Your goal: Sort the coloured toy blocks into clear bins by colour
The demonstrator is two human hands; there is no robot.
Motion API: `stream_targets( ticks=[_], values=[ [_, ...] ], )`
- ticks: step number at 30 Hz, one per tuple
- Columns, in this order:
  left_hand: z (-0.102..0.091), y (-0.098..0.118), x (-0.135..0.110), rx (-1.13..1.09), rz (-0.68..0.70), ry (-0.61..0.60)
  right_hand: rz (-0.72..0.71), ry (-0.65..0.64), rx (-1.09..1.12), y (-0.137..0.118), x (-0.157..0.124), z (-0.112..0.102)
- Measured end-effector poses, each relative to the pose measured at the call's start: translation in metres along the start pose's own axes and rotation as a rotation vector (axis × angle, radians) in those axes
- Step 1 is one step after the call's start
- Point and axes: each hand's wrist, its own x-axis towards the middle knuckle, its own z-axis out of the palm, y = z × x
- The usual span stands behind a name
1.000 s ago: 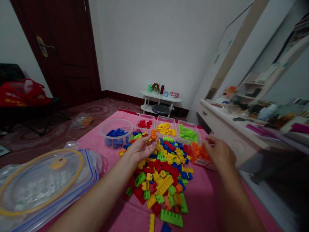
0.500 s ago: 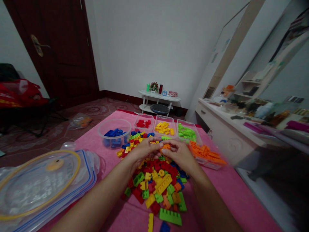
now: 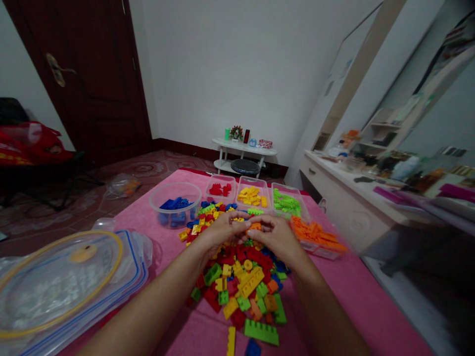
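Above the middle of a mixed pile of toy bricks [image 3: 250, 282], my two hands meet. An orange toy brick [image 3: 255, 226] is pinched between the thumb and fingers of my right hand [image 3: 277, 232]. From the other side, the curled fingers and thumb of my left hand [image 3: 224, 230] close on the brick's left end. Fingers cover part of the brick, so its full shape is hidden. Red, yellow, green, blue and orange bricks lie loose under and around both hands.
Beyond the pile stand a round tub of blue bricks [image 3: 175, 205] and clear boxes of red [image 3: 220, 190], yellow [image 3: 252, 196], green [image 3: 287, 202] and orange bricks [image 3: 317, 237]. Clear plastic lids or bags [image 3: 74, 277] lie at left on the pink cloth [image 3: 166, 316].
Hands stay in nearly the same place. The orange brick shows slightly turned between the fingers.
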Motion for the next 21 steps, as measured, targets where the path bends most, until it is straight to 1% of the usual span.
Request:
stream_targets(
  ticks=[2,4,6,9,11,12,14,16,18,19,21],
  values=[
    [-0.002,0.000,0.001,0.024,0.007,0.012,-0.007,0.010,-0.028,-0.002,0.001,-0.004],
    [-0.006,0.004,0.001,0.082,0.034,0.059,-0.012,0.082,-0.107,-0.004,0.001,-0.017],
    [-0.014,0.011,0.001,0.171,0.083,0.133,-0.014,0.249,-0.269,-0.003,0.000,-0.040],
    [-0.034,0.023,0.001,0.295,0.166,0.245,0.021,0.575,-0.667,0.004,-0.006,-0.086],
    [-0.051,0.029,0.002,0.381,0.222,0.312,0.122,0.702,-0.909,0.010,-0.012,-0.113],
    [-0.060,0.031,0.002,0.452,0.251,0.347,0.155,0.731,-0.997,0.013,-0.014,-0.122],
    [-0.075,0.032,0.002,0.675,0.283,0.408,0.181,0.740,-1.106,0.016,-0.017,-0.131],
    [-0.086,0.032,0.001,0.956,0.267,0.435,0.135,0.698,-1.102,0.017,-0.015,-0.126],
    [-0.092,0.032,-0.002,1.192,0.194,0.410,0.080,0.605,-1.021,0.017,-0.010,-0.112],
    [-0.092,0.032,-0.003,1.279,0.138,0.374,0.066,0.537,-0.975,0.017,-0.006,-0.103],
    [-0.090,0.032,-0.007,1.405,0.011,0.284,0.090,0.388,-0.935,0.018,-0.001,-0.085]
  ],
)
